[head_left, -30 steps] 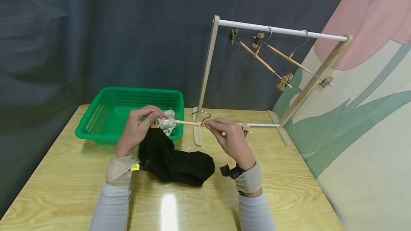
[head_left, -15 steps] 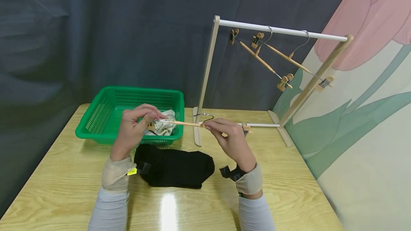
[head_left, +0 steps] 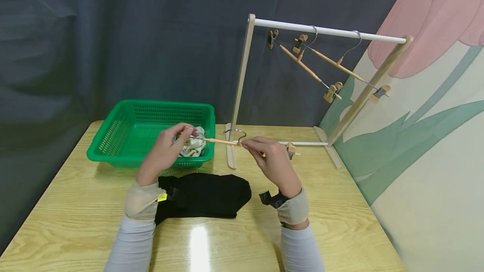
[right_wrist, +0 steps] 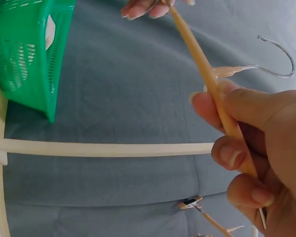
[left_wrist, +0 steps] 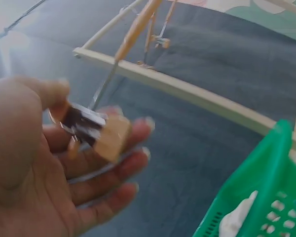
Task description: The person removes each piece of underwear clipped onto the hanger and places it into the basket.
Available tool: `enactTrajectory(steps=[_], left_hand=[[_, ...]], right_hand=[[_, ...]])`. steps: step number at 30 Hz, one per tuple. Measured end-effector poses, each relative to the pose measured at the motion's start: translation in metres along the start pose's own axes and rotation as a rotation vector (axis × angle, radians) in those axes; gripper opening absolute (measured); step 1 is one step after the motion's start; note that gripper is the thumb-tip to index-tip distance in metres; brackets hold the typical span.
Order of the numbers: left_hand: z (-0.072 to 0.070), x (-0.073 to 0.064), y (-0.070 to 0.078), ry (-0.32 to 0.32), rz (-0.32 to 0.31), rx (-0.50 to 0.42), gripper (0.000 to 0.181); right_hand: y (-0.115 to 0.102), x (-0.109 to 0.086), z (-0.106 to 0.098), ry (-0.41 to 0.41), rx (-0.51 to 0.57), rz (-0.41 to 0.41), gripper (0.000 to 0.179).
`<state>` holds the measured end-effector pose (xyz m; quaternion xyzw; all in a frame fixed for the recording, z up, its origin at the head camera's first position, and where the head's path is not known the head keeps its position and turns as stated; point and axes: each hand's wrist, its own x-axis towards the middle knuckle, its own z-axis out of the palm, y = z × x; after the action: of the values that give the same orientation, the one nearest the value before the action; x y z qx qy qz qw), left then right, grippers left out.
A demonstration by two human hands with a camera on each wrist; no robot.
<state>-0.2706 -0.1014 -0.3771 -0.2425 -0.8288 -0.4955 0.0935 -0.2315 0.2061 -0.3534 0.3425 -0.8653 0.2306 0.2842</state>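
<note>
My right hand (head_left: 274,160) grips the wooden bar of a clip hanger (right_wrist: 202,64) close to its metal hook. At the bar's left end my left hand (head_left: 164,150) pinches one of the hanger's clips (left_wrist: 96,129), thumb on its handle and the other fingers spread behind. No cloth shows in that clip. The hanger is held level above the table, its other clip (head_left: 291,151) showing past my right hand. Below both hands a folded black cloth item (head_left: 211,196) lies flat on the table, its left end partly behind my left wrist.
A green plastic basket (head_left: 113,154) with a crumpled whitish cloth (head_left: 193,148) stands at the back left. Behind my right hand is a wooden rack (head_left: 242,70) with a white rail (head_left: 291,25), where two clip hangers (head_left: 302,64) hang.
The black cloth's left end, raised under the left clip a second ago, has dropped flat onto the table. My left hand has since shifted slightly right; the right keeps its grip.
</note>
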Motion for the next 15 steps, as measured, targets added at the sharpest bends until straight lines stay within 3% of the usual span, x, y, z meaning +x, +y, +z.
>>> enactTrajectory(steps=[5,10,13,15], left_hand=[[0.014,0.012,-0.001,-0.081,-0.04,0.025,0.042],[0.028,0.034,0.003,-0.168,-0.027,-0.099,0.04],[0.038,0.048,0.006,-0.168,-0.019,-0.201,0.039],[0.047,0.056,0.006,-0.132,-0.03,-0.233,0.038]], right_hand=[[0.01,-0.012,-0.002,-0.03,-0.026,0.056,0.02],[0.025,-0.027,-0.009,-0.048,-0.059,0.108,0.022],[0.033,-0.035,-0.014,-0.055,-0.108,0.124,0.022],[0.039,-0.043,-0.017,-0.063,-0.136,0.136,0.021]])
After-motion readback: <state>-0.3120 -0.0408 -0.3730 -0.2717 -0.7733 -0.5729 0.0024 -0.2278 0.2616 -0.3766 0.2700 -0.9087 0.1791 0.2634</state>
